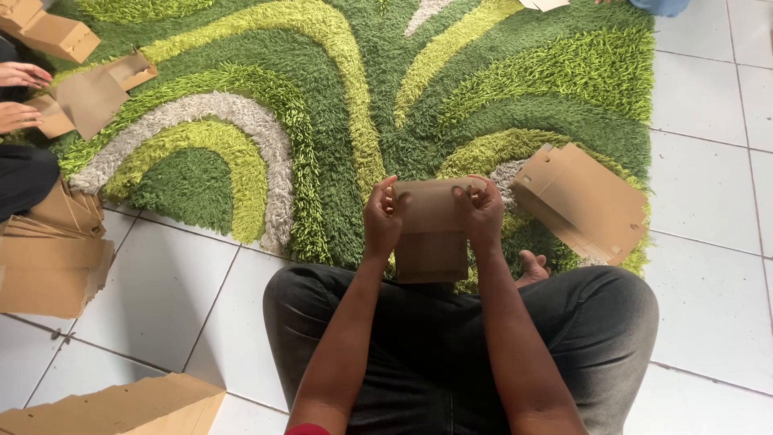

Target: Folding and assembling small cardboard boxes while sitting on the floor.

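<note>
I sit cross-legged at the edge of a green shag rug (322, 97). A brown cardboard box blank (431, 229) is held upright over my lap, partly folded. My left hand (382, 217) grips its left upper edge, and my right hand (481, 211) grips its right upper edge, thumbs pressing on the front. The lower part of the blank hangs down toward my legs.
A stack of flat cardboard blanks (581, 201) lies on the rug to my right. More stacks (52, 254) sit on the white tiles at left, another (121, 407) at bottom left. Another person's hands (20, 97) handle cardboard (88, 97) at far left.
</note>
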